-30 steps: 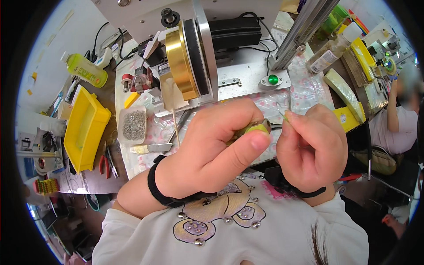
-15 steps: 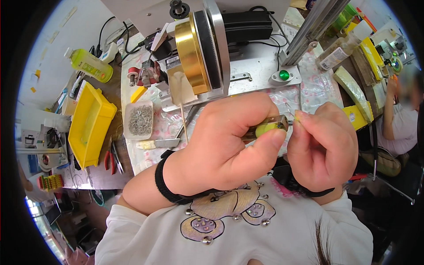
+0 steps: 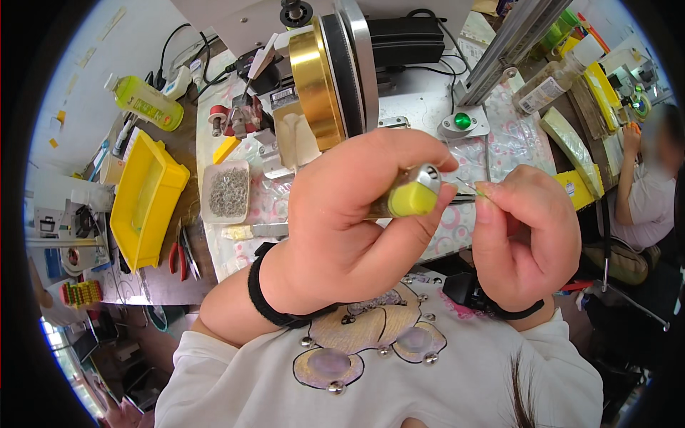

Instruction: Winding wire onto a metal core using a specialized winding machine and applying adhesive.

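Note:
My left hand is closed around a lighter with a yellow-green part and a silvery metal top. Its metal top points up and to the right, near my thumb and index fingertip. To the right, my right hand pinches a thin, wire-like piece between thumb and index finger. That piece is too fine to make out fully; its free end reaches toward the lighter's metal top. Both hands hover over the front of the table, apart from each other.
A machine with a gold wheel and a green button stands behind my hands. At left are a tray of small metal pieces, a yellow bin, pliers and a green bottle. Another person sits at far right.
My left hand has shifted slightly left and turned, so the lighter's top tilts upward and shows more. My right hand has moved only slightly.

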Demonstrator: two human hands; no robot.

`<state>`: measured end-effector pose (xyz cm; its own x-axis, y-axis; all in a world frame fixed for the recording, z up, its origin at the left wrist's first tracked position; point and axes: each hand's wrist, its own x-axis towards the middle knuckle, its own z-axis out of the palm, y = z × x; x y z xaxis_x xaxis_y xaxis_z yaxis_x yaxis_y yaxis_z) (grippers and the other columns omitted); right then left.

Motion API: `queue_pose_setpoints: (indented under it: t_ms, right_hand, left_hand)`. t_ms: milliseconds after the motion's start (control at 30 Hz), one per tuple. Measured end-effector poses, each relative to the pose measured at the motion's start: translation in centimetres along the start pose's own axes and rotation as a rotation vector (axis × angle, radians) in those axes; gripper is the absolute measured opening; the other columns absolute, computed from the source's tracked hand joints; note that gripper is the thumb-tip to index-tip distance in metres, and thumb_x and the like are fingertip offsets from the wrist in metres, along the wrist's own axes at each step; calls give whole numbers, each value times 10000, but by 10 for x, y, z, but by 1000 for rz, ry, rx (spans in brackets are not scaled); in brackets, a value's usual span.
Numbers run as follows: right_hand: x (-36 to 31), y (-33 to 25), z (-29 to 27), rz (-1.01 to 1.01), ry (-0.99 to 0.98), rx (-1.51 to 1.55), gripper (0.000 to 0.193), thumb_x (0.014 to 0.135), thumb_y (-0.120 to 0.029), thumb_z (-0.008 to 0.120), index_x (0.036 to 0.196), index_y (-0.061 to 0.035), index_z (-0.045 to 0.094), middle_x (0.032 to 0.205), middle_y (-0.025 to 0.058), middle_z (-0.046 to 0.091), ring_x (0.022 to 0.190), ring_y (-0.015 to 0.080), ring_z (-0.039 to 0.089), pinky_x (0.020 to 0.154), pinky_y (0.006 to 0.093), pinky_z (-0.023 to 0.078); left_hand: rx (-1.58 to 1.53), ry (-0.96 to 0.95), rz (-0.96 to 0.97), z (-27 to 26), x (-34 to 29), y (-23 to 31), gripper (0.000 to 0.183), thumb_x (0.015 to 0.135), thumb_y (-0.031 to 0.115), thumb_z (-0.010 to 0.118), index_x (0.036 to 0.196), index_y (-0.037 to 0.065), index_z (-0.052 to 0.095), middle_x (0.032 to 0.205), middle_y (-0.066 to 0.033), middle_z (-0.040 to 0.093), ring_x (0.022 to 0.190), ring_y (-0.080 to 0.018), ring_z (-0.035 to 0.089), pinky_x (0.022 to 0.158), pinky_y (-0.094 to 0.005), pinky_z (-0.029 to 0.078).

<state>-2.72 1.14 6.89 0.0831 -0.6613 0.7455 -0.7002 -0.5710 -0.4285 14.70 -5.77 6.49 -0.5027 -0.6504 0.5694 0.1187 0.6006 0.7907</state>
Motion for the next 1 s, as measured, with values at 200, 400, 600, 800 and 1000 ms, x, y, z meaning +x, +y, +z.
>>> queue_pose_setpoints:
  t_ms: [200, 400, 600, 800, 1000]
  right_hand:
    - [-1, 1, 1, -3, 6, 35, 300, 717, 43, 735, 981, -60, 636, 701, 52, 593, 511, 224, 469, 487, 333, 361]
    - [-1, 3, 2, -10, -12, 69, 298, 720, 44, 726, 987, -52, 636, 705, 50, 604, 514, 223, 464, 488, 327, 359]
    - [-4, -2, -2, 47, -70, 110, 205, 823, 82, 589, 1027, 64, 603, 852, 96, 582, 679, 141, 476, 568, 248, 350]
    - [-4, -2, -2, 49, -77, 127, 203, 830, 92, 576, 1031, 68, 586, 888, 112, 590, 712, 151, 485, 614, 258, 372]
    - [-3, 6, 9, 0, 58, 111, 260, 741, 62, 701, 952, -61, 612, 724, 25, 613, 511, 187, 460, 507, 319, 353]
  left_hand:
    - [111, -73, 100, -7, 3, -1, 152, 840, -56, 641, 982, -4, 640, 922, -65, 630, 749, -112, 543, 664, -229, 416]
    - [-60, -70, -65, -7, -2, 6, 140, 848, -37, 631, 982, 1, 614, 902, -34, 607, 784, -85, 532, 682, -221, 409]
    - [-260, -5, -267, -3, -7, 13, 140, 865, 2, 624, 1003, 9, 599, 906, -12, 583, 800, -71, 511, 707, -217, 403]
    - [-325, -9, -299, -2, -4, 11, 138, 862, 31, 631, 995, 17, 597, 909, -15, 583, 815, -76, 514, 733, -220, 406]
    - [-422, -14, -367, -1, -7, 12, 159, 858, 29, 625, 1014, 9, 598, 934, -20, 595, 823, -85, 521, 738, -228, 414]
